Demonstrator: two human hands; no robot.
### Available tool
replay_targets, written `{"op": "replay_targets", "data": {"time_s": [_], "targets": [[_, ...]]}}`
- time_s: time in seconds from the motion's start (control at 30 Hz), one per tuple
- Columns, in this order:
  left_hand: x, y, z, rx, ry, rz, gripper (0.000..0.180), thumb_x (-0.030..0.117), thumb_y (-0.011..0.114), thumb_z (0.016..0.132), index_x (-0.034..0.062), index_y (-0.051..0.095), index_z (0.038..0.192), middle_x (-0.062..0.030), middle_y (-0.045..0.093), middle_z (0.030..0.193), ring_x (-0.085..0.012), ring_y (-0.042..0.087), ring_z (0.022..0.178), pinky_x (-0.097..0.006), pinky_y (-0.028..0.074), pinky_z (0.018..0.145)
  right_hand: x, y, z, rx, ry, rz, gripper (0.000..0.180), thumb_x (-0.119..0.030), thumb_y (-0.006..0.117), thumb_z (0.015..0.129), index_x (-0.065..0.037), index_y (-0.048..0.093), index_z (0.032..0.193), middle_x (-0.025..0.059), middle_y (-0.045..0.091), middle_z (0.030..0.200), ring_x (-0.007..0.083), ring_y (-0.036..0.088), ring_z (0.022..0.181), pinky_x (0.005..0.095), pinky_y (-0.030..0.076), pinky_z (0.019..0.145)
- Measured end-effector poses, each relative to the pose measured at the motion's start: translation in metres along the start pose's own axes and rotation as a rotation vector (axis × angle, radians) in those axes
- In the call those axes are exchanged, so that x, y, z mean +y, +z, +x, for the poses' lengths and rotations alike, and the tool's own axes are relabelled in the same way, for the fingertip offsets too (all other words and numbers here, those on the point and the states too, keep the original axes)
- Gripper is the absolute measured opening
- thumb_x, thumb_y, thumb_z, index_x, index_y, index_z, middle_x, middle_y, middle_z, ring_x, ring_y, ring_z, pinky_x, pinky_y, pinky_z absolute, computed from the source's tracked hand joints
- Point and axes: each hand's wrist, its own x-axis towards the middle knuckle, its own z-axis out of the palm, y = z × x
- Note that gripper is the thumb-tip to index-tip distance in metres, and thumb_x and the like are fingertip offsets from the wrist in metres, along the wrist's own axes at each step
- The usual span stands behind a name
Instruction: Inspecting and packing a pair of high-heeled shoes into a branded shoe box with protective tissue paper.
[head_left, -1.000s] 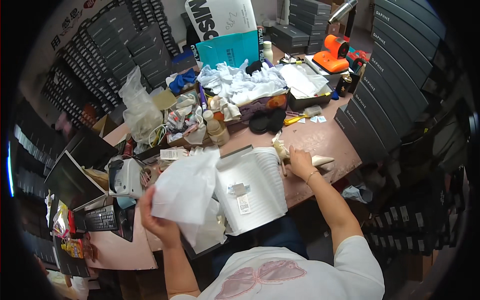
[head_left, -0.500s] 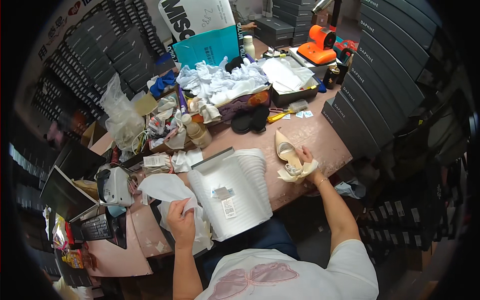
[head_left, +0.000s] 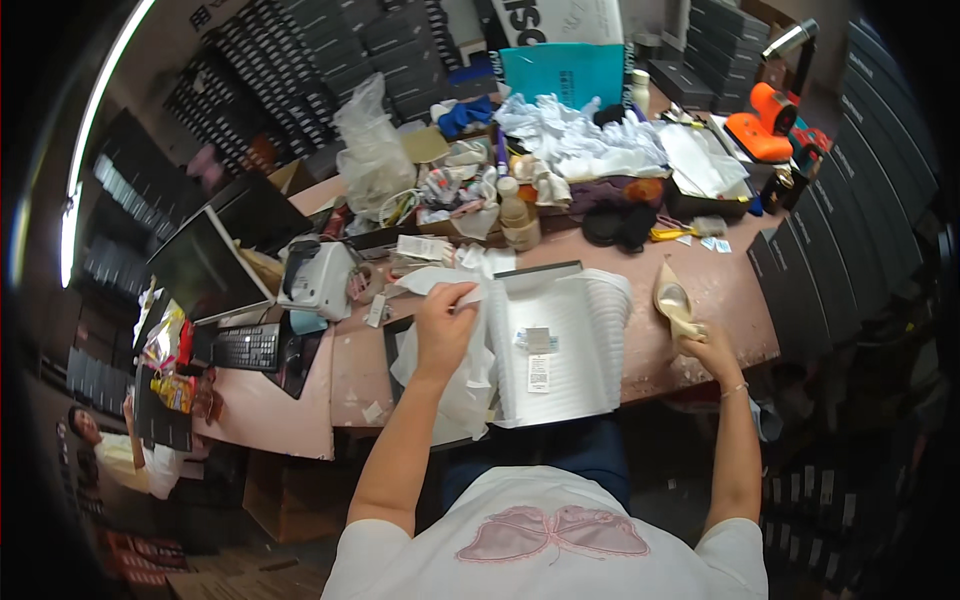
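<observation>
My left hand (head_left: 446, 320) pinches the edge of a white tissue paper sheet (head_left: 467, 385), which drapes down over a dark open box on my left. Beside it stands a shoebox lined with white ribbed foam wrap (head_left: 592, 370); a small grey packet and a white tag (head_left: 540, 373) rest inside. To the right, my right hand (head_left: 708, 352) is closed on the back part of a beige pointed-toe shoe (head_left: 672, 293). Its toe points away from me, and the shoe is over the pink table. My fingers hide its heel end.
Behind the foam stand bottles (head_left: 518, 222), a heap of white crumpled cloth (head_left: 590, 140) and an orange device (head_left: 762, 125). A label printer (head_left: 318, 280), keyboard (head_left: 247, 347) and monitor (head_left: 210, 265) are at left. Grey shoeboxes (head_left: 830, 235) stack up at right. Another person (head_left: 135, 455) is at lower left.
The view has swung left, shifting the scene rightward. My left hand has lifted the tissue paper's edge beside the foam. My right hand still holds the shoe, its grip now at the back end.
</observation>
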Motion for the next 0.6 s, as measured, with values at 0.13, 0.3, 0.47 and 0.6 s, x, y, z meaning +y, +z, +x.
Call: {"op": "replay_targets", "data": {"time_s": [0.13, 0.3, 0.47, 0.6], "targets": [[-0.027, 0.020, 0.021, 0.087, -0.247, -0.282, 0.018, -0.002, 0.065, 0.081, -0.0032, 0.065, 0.099, -0.0012, 0.062, 0.086, -0.0081, 0.056, 0.073, -0.023, 0.045, 0.063, -0.066, -0.002, -0.077, 0.052, -0.102, 0.926, 0.040, -0.019, 0.067, 0.081, 0.006, 0.057, 0.111, 0.0124, 0.064, 0.102, 0.0192, 0.066, 0.084, 0.0306, 0.054, 0.072], [-0.018, 0.038, 0.020, 0.265, -0.354, -0.803, 0.024, -0.004, 0.066, 0.081, 0.0001, 0.062, 0.103, 0.0003, 0.060, 0.084, -0.0059, 0.053, 0.071, -0.020, 0.044, 0.067, -0.114, 0.057, -0.143, -0.276, -0.027, 1.288, 0.068, -0.041, 0.075, 0.071, 0.008, 0.056, 0.113, 0.0198, 0.065, 0.103, 0.0285, 0.067, 0.090, 0.0391, 0.057, 0.078], [0.007, -0.018, -0.015, 0.227, -0.150, -0.394, 0.022, -0.007, 0.066, 0.077, 0.0005, 0.065, 0.097, -0.0002, 0.058, 0.079, -0.0088, 0.054, 0.069, -0.022, 0.045, 0.066, -0.162, 0.091, -0.125, -0.361, 0.088, 1.500, 0.062, -0.038, 0.070, 0.080, 0.003, 0.050, 0.121, 0.0187, 0.063, 0.108, 0.0285, 0.067, 0.090, 0.0486, 0.058, 0.076], [0.013, -0.064, -0.033, 0.213, -0.042, 0.024, 0.021, -0.007, 0.067, 0.074, 0.0012, 0.067, 0.093, -0.0026, 0.057, 0.077, -0.0093, 0.053, 0.068, -0.024, 0.044, 0.062, -0.139, 0.114, -0.103, -0.338, 0.087, 1.279, 0.060, -0.038, 0.067, 0.082, 0.001, 0.048, 0.123, 0.0213, 0.062, 0.109, 0.0310, 0.067, 0.087, 0.0488, 0.060, 0.070]]}}
